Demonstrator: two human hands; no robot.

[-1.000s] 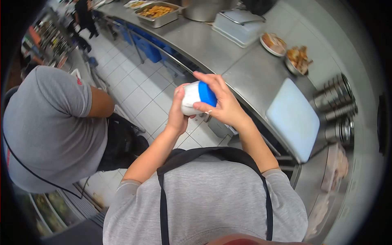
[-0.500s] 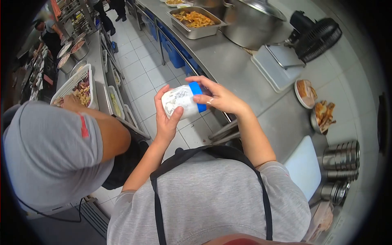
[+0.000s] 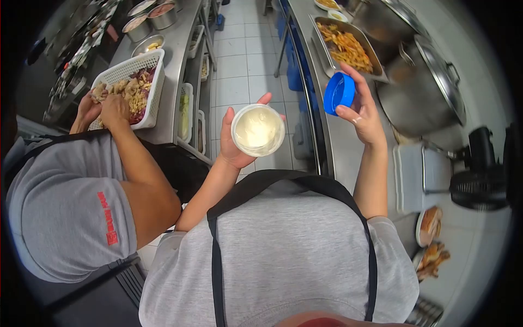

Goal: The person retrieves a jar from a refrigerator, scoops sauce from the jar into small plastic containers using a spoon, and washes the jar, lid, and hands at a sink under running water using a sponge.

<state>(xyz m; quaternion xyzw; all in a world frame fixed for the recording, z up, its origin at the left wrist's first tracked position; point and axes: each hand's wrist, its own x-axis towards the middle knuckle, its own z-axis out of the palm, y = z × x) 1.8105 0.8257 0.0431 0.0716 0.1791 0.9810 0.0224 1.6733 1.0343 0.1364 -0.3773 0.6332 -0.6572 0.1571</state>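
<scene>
My left hand (image 3: 233,143) is wrapped round a white plastic jar (image 3: 258,131) whose open mouth faces me. A pale, creamy substance coats the inside of it. Off to the right, my right hand (image 3: 364,111) pinches a blue screw lid (image 3: 339,94) between thumb and fingers, its hollow inner side partly turned into view. A white smear shows on the right hand near the thumb. The lid and the jar are well apart, and both are held in the air over the aisle and the edge of the right counter.
On the right counter (image 3: 348,163) stand a steel tray (image 3: 322,41) of orange-brown strips, large lidded pots (image 3: 419,101), a clear plastic container (image 3: 430,180) and a black fan (image 3: 479,182). At left, a co-worker's hands (image 3: 111,109) work in a white basket (image 3: 143,68) of ginger-like pieces.
The blue lid has come off the jar and moved right with my right hand. My left hand has tilted the jar's mouth toward me. The view has turned left.
</scene>
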